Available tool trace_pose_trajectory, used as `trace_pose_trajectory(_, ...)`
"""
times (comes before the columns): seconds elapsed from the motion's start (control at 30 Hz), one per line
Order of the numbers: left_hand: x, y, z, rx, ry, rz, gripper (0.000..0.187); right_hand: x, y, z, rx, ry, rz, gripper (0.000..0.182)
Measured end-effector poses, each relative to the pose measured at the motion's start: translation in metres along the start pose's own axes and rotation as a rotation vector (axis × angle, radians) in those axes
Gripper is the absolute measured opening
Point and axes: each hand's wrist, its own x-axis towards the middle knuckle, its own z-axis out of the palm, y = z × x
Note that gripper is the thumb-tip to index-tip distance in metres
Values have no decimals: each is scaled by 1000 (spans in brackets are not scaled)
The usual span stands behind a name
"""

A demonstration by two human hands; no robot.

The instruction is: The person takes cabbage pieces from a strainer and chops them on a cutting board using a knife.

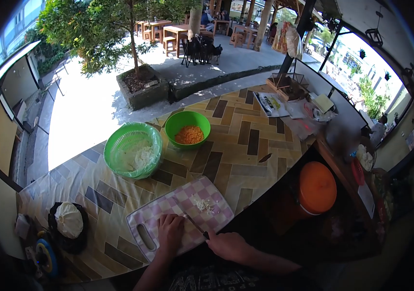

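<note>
We rest our left hand (170,233), fingers curled, on a pink-and-white checked cutting board (141,213); whether anything lies beneath it we cannot tell. Our right hand (227,246) grips a knife (195,226), its blade angled across the board, near chopped pale bits (202,204). Farther across the wood-patterned worktop (241,145), we see a green basket (112,162) lined with plastic, holding white shreds (139,155), beside a green bowl (187,118) of chopped orange pieces (189,135).
</note>
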Motion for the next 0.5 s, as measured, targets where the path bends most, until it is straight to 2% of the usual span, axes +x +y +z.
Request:
trace_pose_trajectory(0.07,1,3,-3,8,-8,-7,14,2,0,2,6,39,-28,36)
trace_pose_trajectory(0.17,-1,2,0,28,6,-6,16,16,5,15,-61,-53,53,30)
trace_pose_trajectory(0.27,0,3,-4,55,-3,-4,17,13,-5,-8,-11,-27,41,32)
trace_pose_trajectory(0.37,1,3,-2,37,8,-24,18,22,0,17,-78,-62,80,32)
trace_pose_trajectory(0.47,1,2,-5,38,-4,-24,17,13,-15,-17,18,-52,48,30)
trace_pose_trajectory(0.5,1,2,-4,42,-7,-22,17,17,-11,-6,6,-51,73,30)
